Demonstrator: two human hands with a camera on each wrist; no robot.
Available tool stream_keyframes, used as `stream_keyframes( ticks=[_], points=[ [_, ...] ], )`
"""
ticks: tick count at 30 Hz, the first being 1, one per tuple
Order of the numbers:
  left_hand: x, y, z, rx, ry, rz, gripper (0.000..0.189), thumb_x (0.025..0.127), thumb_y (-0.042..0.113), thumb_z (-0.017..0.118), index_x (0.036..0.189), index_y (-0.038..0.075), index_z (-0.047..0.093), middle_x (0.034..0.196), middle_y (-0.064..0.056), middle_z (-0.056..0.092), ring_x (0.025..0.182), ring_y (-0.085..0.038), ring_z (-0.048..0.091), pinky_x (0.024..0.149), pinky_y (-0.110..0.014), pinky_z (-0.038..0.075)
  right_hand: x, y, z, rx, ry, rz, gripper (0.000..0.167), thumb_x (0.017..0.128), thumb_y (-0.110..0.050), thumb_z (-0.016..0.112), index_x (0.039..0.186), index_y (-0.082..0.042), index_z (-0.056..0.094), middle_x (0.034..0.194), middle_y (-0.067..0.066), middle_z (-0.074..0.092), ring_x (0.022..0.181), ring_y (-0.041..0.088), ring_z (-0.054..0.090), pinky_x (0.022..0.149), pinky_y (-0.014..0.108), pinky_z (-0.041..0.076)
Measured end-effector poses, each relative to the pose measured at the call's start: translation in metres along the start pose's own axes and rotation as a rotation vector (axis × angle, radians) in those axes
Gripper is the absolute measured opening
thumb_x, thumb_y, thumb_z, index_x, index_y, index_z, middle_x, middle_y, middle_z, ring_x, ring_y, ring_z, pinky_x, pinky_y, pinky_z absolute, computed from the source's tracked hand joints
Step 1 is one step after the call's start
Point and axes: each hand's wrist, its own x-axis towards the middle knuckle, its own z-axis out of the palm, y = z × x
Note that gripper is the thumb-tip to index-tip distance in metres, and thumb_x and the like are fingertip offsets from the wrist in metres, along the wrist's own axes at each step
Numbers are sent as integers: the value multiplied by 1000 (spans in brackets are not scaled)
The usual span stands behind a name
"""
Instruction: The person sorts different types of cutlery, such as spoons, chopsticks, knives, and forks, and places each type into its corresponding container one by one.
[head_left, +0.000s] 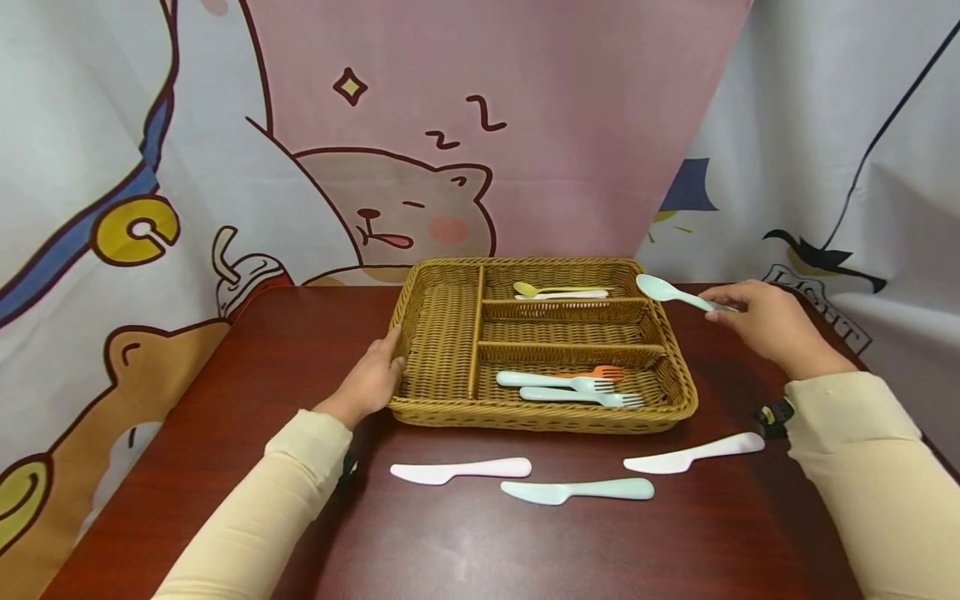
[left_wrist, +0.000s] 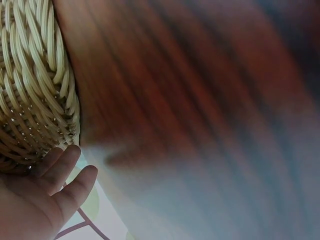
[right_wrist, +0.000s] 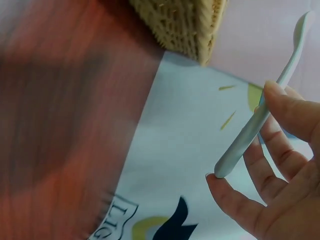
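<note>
My right hand (head_left: 772, 325) pinches the handle of a pale mint spoon (head_left: 660, 289), its bowl close over the right back rim of a wicker basket (head_left: 540, 421). In the right wrist view, thumb and fingers grip the spoon's handle (right_wrist: 242, 142). My left hand (head_left: 372, 375) rests against the basket's left side with its fingers extended. A yellow spoon (head_left: 527, 289) and a pinkish-white utensil (head_left: 577, 294) lie in the back right compartment. Two mint forks (head_left: 540, 380) and an orange fork (head_left: 609, 372) share the front right one.
In front of the basket lie a pink knife (head_left: 461, 471), a mint knife (head_left: 577, 490) and a whitish-pink knife (head_left: 693, 454) on the dark red table (head_left: 450, 550). A printed curtain (head_left: 585, 125) hangs right behind the basket.
</note>
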Motion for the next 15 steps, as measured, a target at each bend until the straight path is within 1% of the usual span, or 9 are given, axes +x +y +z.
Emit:
stream_keyframes(
  ticks=[4, 7, 12, 15],
  points=[
    [1, -1, 0, 24, 21, 17, 59, 102, 12, 36, 154, -1, 11, 147, -31, 32, 136, -41, 33, 112, -51, 27, 14, -12, 1, -13, -26, -24, 32, 91, -9, 65, 120, 5, 64, 111, 31, 59, 103, 47, 53, 84, 63, 40],
    [1, -2, 1, 20, 13, 10, 59, 103, 13, 36, 154, 0, 10, 148, -30, 31, 137, -40, 32, 112, -51, 27, 24, -18, 2, -12, -44, -35, 33, 92, -10, 64, 121, 5, 63, 117, 33, 57, 108, 49, 51, 87, 64, 39],
    [1, 0, 1, 13, 4, 1, 59, 103, 13, 35, 154, -1, 10, 148, -30, 30, 138, -40, 31, 113, -51, 26, 39, -30, 4, 20, -69, -13, 32, 94, -11, 62, 123, 3, 62, 123, 34, 54, 112, 50, 49, 90, 64, 39],
    [1, 1, 1, 20, 8, 1, 59, 103, 13, 35, 154, -1, 11, 148, -30, 30, 137, -40, 31, 112, -51, 26, 48, -38, 6, 36, -80, -11, 31, 95, -11, 60, 123, 1, 62, 123, 34, 55, 112, 50, 50, 90, 63, 40]
  ],
)
